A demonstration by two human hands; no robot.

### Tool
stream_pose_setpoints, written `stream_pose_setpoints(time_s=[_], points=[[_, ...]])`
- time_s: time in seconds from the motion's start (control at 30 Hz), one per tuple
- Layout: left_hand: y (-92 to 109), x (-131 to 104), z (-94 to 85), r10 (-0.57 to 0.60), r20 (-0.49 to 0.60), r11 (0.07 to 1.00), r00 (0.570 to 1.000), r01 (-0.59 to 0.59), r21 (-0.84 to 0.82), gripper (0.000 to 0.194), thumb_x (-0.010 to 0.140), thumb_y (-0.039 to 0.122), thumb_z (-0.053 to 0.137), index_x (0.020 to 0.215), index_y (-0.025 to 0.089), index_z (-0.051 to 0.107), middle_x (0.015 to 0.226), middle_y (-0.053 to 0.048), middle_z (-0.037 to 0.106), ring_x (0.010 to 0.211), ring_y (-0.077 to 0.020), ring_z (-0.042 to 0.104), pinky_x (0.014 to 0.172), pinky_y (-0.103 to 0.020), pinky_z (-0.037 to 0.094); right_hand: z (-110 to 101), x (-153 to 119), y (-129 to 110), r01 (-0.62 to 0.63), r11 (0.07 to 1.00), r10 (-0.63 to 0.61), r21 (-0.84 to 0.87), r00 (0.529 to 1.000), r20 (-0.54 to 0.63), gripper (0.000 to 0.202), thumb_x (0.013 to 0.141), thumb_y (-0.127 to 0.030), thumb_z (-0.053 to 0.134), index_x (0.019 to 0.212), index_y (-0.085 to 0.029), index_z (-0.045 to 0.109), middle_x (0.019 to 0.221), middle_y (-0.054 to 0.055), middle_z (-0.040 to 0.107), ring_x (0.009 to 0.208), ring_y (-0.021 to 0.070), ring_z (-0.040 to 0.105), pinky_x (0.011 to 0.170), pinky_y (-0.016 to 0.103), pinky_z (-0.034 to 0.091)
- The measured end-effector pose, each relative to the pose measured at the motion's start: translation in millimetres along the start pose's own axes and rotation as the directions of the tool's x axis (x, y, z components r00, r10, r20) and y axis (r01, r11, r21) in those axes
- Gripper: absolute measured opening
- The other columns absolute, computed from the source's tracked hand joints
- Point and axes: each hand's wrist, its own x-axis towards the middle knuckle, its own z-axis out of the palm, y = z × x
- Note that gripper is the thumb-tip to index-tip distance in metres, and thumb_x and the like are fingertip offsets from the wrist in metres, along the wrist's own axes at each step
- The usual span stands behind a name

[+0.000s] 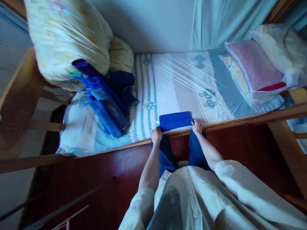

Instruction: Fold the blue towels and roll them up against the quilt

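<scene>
A folded blue cloth (pixel 176 120) with a small white tag at its left end lies flat along the near edge of the bed. My left hand (pixel 157 135) is closed at its near left corner, the fingertips partly hidden. At the opposite end, my right hand (pixel 197 127) pinches the right edge between thumb and fingers. To the left on the mattress, several folded blue cloths (pixel 106 100) are piled on one another, some lighter and some darker.
The bed (pixel 177 76) has a patterned sheet and a wooden rail. Bulky yellowish bedding (pixel 69 41) stands at its left end. A pink pillow (pixel 257 64) in clear wrapping and a pale bag (pixel 285 51) lie at the right. A curtain (pixel 223 24) hangs behind.
</scene>
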Motion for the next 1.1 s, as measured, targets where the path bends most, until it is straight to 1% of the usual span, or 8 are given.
stream_pose_setpoints(time_s=[0.13, 0.3, 0.43, 0.57, 0.7, 0.87, 1.0, 1.1], points=[[2.7, -2.1, 0.2, -0.006, -0.019, 0.999, 1.0, 0.006, 0.032, 0.038, 0.102, 0.029, 0.037, 0.124, 0.014, 0.065, 0.119, -0.019, 0.072, 0.123, -0.0302, 0.061, 0.105, -0.044, 0.048, 1.6, 0.0, 0.0, 0.005, 1.0, -0.005, -0.003, 1.0, -0.02, 0.038, 0.108, -0.038, 0.041, 0.129, -0.019, 0.067, 0.121, 0.016, 0.074, 0.114, 0.0252, 0.07, 0.097, 0.032, 0.05], [5.0, -3.0, -0.8, -0.069, -0.03, 0.997, 0.997, 0.07, 0.039, 0.04, 0.103, 0.029, 0.036, 0.126, 0.013, 0.064, 0.118, -0.02, 0.072, 0.122, -0.0311, 0.062, 0.103, -0.044, 0.048, 1.3, -1.4, -1.2, -0.002, 1.0, 0.002, -0.002, 1.0, -0.023, 0.036, 0.108, -0.038, 0.043, 0.124, -0.02, 0.069, 0.118, 0.014, 0.075, 0.11, 0.0239, 0.071, 0.096, 0.032, 0.05], [4.9, -2.5, 0.7, -0.114, -0.061, 0.993, 0.992, 0.114, 0.007, 0.038, 0.102, 0.03, 0.037, 0.124, 0.015, 0.064, 0.116, -0.018, 0.074, 0.121, -0.0314, 0.062, 0.101, -0.045, 0.048, 2.2, -1.3, -2.6, -0.003, 1.0, 0.003, -0.002, 1.0, -0.023, 0.035, 0.107, -0.038, 0.045, 0.124, -0.02, 0.07, 0.116, 0.014, 0.075, 0.11, 0.0246, 0.07, 0.096, 0.033, 0.051], [2.7, -1.4, 2.7, -0.132, -0.043, 0.991, 0.99, 0.132, 0.007, 0.036, 0.101, 0.031, 0.039, 0.123, 0.017, 0.064, 0.114, -0.018, 0.074, 0.12, -0.0321, 0.063, 0.099, -0.046, 0.049, 3.7, -0.4, -3.2, -0.035, 0.999, 0.035, -0.025, 0.999, -0.003, 0.032, 0.106, -0.037, 0.048, 0.123, -0.022, 0.07, 0.115, 0.013, 0.075, 0.111, 0.0257, 0.07, 0.095, 0.034, 0.051], [0.7, -0.4, 3.1, -0.125, -0.039, 0.992, 0.991, 0.125, -0.002, 0.035, 0.101, 0.032, 0.041, 0.123, 0.019, 0.064, 0.113, -0.018, 0.074, 0.12, -0.0334, 0.062, 0.097, -0.047, 0.05, 4.0, -0.5, -2.6, -0.007, 0.999, 0.006, -0.031, 1.0, -0.013, 0.029, 0.105, -0.036, 0.05, 0.12, -0.023, 0.071, 0.113, 0.011, 0.076, 0.108, 0.0246, 0.071, 0.093, 0.034, 0.051], [2.5, 1.5, 0.9, -0.17, 0.031, 0.985, 0.985, 0.17, 0.002, 0.035, 0.101, 0.031, 0.042, 0.126, 0.018, 0.062, 0.118, -0.019, 0.071, 0.125, -0.0333, 0.06, 0.1, -0.048, 0.048, 1.9, -2.3, -4.3, -0.022, 0.999, 0.022, -0.048, 1.0, 0.002, 0.029, 0.105, -0.037, 0.05, 0.117, -0.022, 0.072, 0.113, 0.013, 0.076, 0.11, 0.0249, 0.07, 0.094, 0.034, 0.051], [5.7, 0.7, -1.9, -0.169, 0.019, 0.985, 0.985, 0.17, -0.04, 0.032, 0.101, 0.031, 0.044, 0.124, 0.019, 0.062, 0.119, -0.018, 0.071, 0.125, -0.0327, 0.059, 0.101, -0.048, 0.047, 1.4, -3.4, -4.2, -0.027, 0.999, 0.027, -0.036, 1.0, -0.004, 0.027, 0.104, -0.036, 0.052, 0.117, -0.022, 0.071, 0.113, 0.011, 0.076, 0.109, 0.0242, 0.07, 0.097, 0.035, 0.05], [8.0, -1.8, -4.9, -0.164, 0.003, 0.985, 0.986, 0.164, -0.056, 0.03, 0.1, 0.03, 0.045, 0.122, 0.019, 0.063, 0.119, -0.016, 0.071, 0.123, -0.0326, 0.059, 0.102, -0.048, 0.047, 3.5, -2.9, -1.9, 0.006, 1.0, -0.005, 0.015, 0.999, -0.049, 0.025, 0.102, -0.031, 0.055, 0.12, -0.022, 0.069, 0.117, 0.01, 0.074, 0.112, 0.0241, 0.068, 0.097, 0.033, 0.051]])
